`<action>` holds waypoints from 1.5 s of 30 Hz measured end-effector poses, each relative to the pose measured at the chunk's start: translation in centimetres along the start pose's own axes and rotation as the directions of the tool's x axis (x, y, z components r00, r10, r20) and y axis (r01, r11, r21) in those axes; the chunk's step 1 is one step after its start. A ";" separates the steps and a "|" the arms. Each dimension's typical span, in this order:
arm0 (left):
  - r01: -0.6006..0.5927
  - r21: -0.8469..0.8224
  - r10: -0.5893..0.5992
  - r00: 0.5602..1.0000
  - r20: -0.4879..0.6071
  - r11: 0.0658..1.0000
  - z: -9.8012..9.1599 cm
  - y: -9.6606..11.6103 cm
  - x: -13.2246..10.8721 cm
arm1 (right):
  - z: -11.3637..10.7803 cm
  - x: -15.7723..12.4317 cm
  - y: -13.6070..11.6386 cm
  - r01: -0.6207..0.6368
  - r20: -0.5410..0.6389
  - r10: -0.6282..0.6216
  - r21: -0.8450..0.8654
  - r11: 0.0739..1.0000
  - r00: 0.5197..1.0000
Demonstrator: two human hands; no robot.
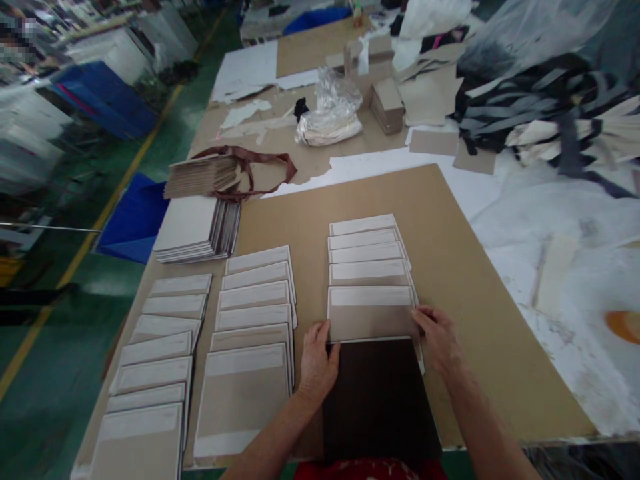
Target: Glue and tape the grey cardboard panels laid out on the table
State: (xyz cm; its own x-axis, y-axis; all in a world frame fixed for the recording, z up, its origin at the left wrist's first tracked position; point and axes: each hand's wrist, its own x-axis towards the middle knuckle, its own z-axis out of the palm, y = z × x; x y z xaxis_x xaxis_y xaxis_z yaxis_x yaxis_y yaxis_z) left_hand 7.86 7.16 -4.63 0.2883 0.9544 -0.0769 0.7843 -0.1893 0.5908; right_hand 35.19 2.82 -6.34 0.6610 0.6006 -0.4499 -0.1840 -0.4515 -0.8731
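Observation:
Just in front of me, a beige board panel (371, 321) with a white strip along its top lies at the near end of an overlapping row of similar panels (367, 253). My left hand (319, 360) is at its left edge, fingers bent, the thumb by the corner of a dark brown panel (377, 400). On the opposite side, my right hand (440, 339) pinches the beige panel's right edge between thumb and fingers. The dark panel lies against the near part of the beige one, close to my body.
Two more overlapping rows of panels (245, 387) (145, 427) lie to the left. Behind them sit a stack of boards (187, 227) and a bundle of brown pieces with a strap (203, 177). Plastic-wrapped pieces (333, 117) and dark strips (540, 107) lie farther back.

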 end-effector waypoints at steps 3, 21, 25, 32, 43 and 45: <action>-0.006 -0.019 0.006 1.000 -0.018 1.000 0.0 -0.1 0.1 | 0.4 -0.1 -1.7 -0.053 0.049 0.048 0.102 0.993 0.998; 0.158 -0.355 -0.216 0.968 -0.131 0.922 0.6 -0.7 -1.5 | -3.2 0.3 -9.3 0.496 -0.346 -0.368 0.448 0.743 0.863; 0.420 -0.638 -0.509 0.860 0.050 0.646 -1.2 -0.9 -2.8 | -5.5 -2.5 -8.2 0.250 -0.214 -0.166 0.470 0.847 0.963; 0.557 -0.536 -0.534 0.817 0.217 0.635 -2.7 -0.8 -7.5 | -3.1 -8.2 0.0 -0.293 0.157 0.283 0.042 0.955 0.946; 0.406 -0.387 -0.386 0.913 0.131 0.828 -2.0 0.9 -7.8 | -1.7 -10.1 2.6 0.032 0.017 -0.027 -0.594 0.804 0.999; 0.385 -0.377 -0.368 0.922 0.118 0.842 -2.0 0.8 -7.8 | -1.5 -10.2 3.5 0.120 0.034 -0.123 -0.578 0.807 0.992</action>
State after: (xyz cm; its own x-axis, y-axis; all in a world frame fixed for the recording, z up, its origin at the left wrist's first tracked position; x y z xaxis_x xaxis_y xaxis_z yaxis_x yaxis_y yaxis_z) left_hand 5.12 0.03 -2.00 0.0422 0.9226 -0.3835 0.5645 0.2947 0.7710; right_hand 28.91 -5.92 -4.54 0.6533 0.6739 -0.3450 0.3512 -0.6735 -0.6505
